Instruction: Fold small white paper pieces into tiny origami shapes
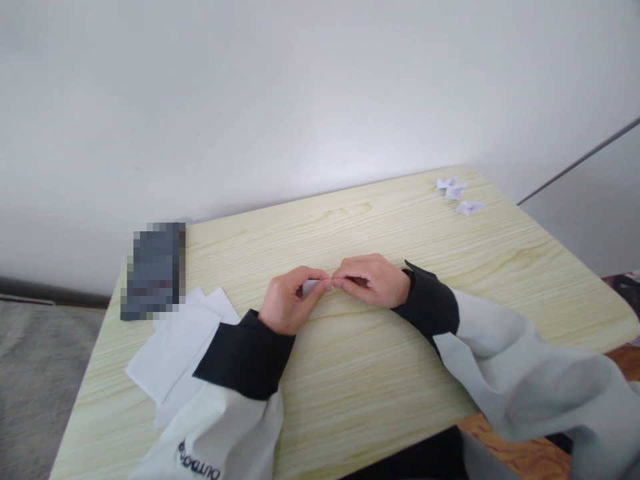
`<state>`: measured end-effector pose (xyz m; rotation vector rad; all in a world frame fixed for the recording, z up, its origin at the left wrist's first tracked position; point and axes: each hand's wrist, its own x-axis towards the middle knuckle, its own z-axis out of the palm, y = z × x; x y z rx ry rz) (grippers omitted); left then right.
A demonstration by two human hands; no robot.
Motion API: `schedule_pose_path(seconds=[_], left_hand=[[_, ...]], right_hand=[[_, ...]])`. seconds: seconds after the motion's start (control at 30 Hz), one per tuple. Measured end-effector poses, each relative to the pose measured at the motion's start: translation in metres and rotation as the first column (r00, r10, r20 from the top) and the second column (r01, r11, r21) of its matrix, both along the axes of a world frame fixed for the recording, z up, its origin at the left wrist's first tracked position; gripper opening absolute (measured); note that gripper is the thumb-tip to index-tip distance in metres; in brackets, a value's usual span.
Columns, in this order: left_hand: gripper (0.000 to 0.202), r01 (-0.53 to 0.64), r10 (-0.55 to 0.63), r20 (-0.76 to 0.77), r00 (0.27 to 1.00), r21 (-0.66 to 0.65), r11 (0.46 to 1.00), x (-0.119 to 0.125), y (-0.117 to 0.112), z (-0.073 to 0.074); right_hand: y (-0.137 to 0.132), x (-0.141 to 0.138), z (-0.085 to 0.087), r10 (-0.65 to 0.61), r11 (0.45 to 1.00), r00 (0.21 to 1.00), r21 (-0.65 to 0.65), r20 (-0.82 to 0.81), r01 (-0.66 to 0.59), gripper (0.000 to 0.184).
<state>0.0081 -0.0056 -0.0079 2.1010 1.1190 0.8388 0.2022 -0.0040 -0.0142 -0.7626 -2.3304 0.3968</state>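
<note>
Both hands meet at the centre of the frame, fingertips touching over the pale wooden table [380, 400]. The left hand [290, 301] curls around a small white paper piece [310, 287], only a sliver showing between thumb and fingers. The right hand [373, 279] pinches in from the right, probably on the same piece, though its fingers hide the contact. At lower left, white paper sheets [173, 353] lie partly under the left sleeve. At upper right, 3 small folded paper pieces [457, 195] sit well apart from the hands.
</note>
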Motion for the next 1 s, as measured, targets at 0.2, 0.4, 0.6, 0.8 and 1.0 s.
schedule_pose_path(seconds=[0.2,0.4,0.6,0.8,1.0], left_hand=[[0.020,-0.021,0.021,0.001,1.000,0.003,1.000,-0.0012,0.0012,-0.0040],[0.020,-0.052,0.051,-0.012,0.999,-0.034,0.998,0.0020,-0.0010,-0.0010],[0.017,-0.016,0.016,-0.004,1.000,-0.023,1.000,0.0029,-0.0010,0.0009],[0.016,-0.017,0.017,-0.006,1.000,-0.032,0.999,0.0040,-0.0024,0.0021],[0.020,-0.048,0.049,0.036,0.998,-0.024,0.999,0.0046,-0.0035,-0.0013]], right_hand=[[0.0015,0.0000,-0.0022,0.001,1.000,1.000,-0.023,-0.005,-0.001,0.021],[0.0009,0.0020,0.0019,0.001,0.992,1.000,-0.124,0.004,-0.001,0.019],[0.0014,0.0014,0.0001,0.018,0.998,1.000,-0.062,0.008,-0.018,0.019],[-0.0001,0.0019,-0.0011,-0.029,0.998,1.000,-0.064,0.003,0.029,0.018],[-0.0025,0.0040,-0.0005,-0.087,0.994,0.996,-0.062,-0.006,0.087,0.015]])
